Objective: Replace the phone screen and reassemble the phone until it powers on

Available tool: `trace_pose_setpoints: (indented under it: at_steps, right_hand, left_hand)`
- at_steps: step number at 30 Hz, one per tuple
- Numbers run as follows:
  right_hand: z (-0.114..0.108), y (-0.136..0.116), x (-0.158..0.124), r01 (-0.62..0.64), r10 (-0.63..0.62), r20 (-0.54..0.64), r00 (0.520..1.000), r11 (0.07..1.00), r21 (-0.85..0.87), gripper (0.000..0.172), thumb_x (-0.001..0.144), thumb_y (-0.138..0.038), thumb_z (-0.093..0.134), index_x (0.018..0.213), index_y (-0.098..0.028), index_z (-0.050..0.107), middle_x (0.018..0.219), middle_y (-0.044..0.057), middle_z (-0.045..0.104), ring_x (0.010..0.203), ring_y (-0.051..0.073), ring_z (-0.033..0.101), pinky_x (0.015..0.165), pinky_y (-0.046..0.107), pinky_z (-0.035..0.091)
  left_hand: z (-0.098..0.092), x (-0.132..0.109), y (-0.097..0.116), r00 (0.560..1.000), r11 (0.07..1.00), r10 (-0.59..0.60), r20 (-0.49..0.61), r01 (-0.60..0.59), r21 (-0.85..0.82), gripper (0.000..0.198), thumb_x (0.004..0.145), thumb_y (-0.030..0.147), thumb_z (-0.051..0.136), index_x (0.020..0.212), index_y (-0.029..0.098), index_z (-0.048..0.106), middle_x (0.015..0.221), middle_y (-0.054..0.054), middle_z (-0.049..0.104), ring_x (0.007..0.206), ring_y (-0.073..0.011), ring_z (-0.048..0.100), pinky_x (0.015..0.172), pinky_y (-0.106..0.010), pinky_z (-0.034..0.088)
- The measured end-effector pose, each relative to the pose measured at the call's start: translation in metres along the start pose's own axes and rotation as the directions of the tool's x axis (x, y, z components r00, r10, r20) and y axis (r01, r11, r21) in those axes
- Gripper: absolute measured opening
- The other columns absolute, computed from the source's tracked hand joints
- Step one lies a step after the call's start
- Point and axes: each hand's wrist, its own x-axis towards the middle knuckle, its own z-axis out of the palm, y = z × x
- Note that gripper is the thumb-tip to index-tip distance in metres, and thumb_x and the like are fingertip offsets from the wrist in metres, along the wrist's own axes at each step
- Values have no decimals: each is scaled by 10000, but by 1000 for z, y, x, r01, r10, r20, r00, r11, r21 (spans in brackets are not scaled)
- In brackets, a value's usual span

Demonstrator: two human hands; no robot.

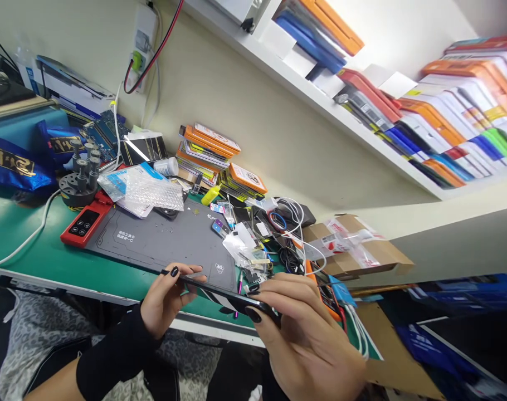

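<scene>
A thin dark phone-like device (232, 301) is held nearly edge-on above the front edge of the green table, with a pale strip on its underside. My left hand (167, 295) grips its left end between thumb and fingers. Around its right end my right hand (307, 334) is closed, thumb on the near side and fingers over the top. Behind the device lies a grey work mat (165, 239) with a red control unit (84, 224) at its left.
Bubble wrap (155, 192) covers part of the mat's back. Cables (293, 259) and small parts clutter the right, beside a cardboard box (354, 245). A dark round tool holder (80, 184) stands at left. Above hangs a white shelf (362, 133) of boxes.
</scene>
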Motion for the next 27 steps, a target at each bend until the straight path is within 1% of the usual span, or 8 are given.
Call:
trace_pose_setpoints:
  at_steps: [3, 8, 16, 18, 20, 22, 25, 27]
  right_hand:
    - [1, -1, 1, 2, -1, 11, 1000, 1000, -17, 209, 770, -22, 635, 886, -196, 639, 810, 30, 620, 830, 196, 560, 727, 357, 466]
    - [1, -5, 3, 20, -20, 12, 1000, 999, -36, 194, 779, -17, 622, 872, -187, 632, 799, 26, 619, 820, 183, 562, 727, 342, 471]
    - [0, -8, 5, 35, -35, 8, 999, 998, -51, 174, 787, -29, 625, 858, -188, 626, 797, 29, 625, 807, 177, 564, 720, 342, 481]
    - [0, -7, 4, 25, -25, 10, 1000, 998, -52, 179, 783, -33, 632, 863, -193, 634, 793, 28, 628, 806, 185, 574, 715, 350, 486]
    - [1, -4, 1, 20, -20, 6, 1000, 998, -57, 197, 772, -36, 648, 880, -201, 647, 807, 31, 636, 821, 199, 587, 724, 368, 494]
    - [3, 4, -3, 40, -39, 7, 999, 998, -58, 223, 763, -34, 662, 899, -211, 658, 829, 33, 644, 845, 212, 592, 742, 385, 498]
    - [9, 22, -10, 77, -76, 22, 997, 997, -27, 259, 757, -17, 667, 920, -218, 666, 861, 35, 655, 871, 214, 590, 769, 395, 497]
    - [14, 36, -12, 58, -58, 17, 998, 998, 41, 277, 765, -5, 653, 943, -217, 667, 873, 35, 655, 867, 206, 590, 780, 397, 493]
  left_hand:
    - [1, 1, -2, 999, 999, -39, 21, 40, -32, 336, 760, 512, 683, 870, 196, 653, 1211, -92, 628, 1179, -267, 567, 867, -313, 503]
    - [5, 2, -5, 997, 995, -76, -15, 75, -67, 379, 693, 529, 732, 848, 189, 668, 1139, -93, 665, 1140, -260, 589, 841, -286, 498]
    - [2, 3, -12, 997, 993, -79, 15, 80, -93, 359, 735, 505, 703, 874, 176, 672, 1160, -104, 661, 1114, -267, 613, 864, -305, 491]
    - [2, 5, -12, 997, 990, -76, 9, 76, -121, 366, 718, 493, 725, 890, 175, 669, 1145, -103, 670, 1098, -272, 628, 884, -318, 489]
    - [1, 8, -9, 998, 984, -59, -22, 54, -170, 383, 682, 481, 762, 884, 170, 669, 1112, -96, 685, 1085, -278, 640, 916, -327, 484]
    - [1, 11, -4, 996, 974, -34, -79, 15, -226, 383, 661, 466, 782, 859, 159, 669, 1083, -97, 697, 1108, -282, 633, 942, -326, 481]
    - [-1, 15, 5, 986, 964, -45, -162, 1, -265, 311, 713, 415, 744, 876, 164, 660, 1078, -109, 700, 1158, -261, 607, 929, -344, 505]
    - [-5, 15, 9, 981, 969, -66, -180, 20, -248, 276, 758, 398, 702, 917, 177, 658, 1061, -104, 704, 1123, -242, 628, 939, -377, 512]
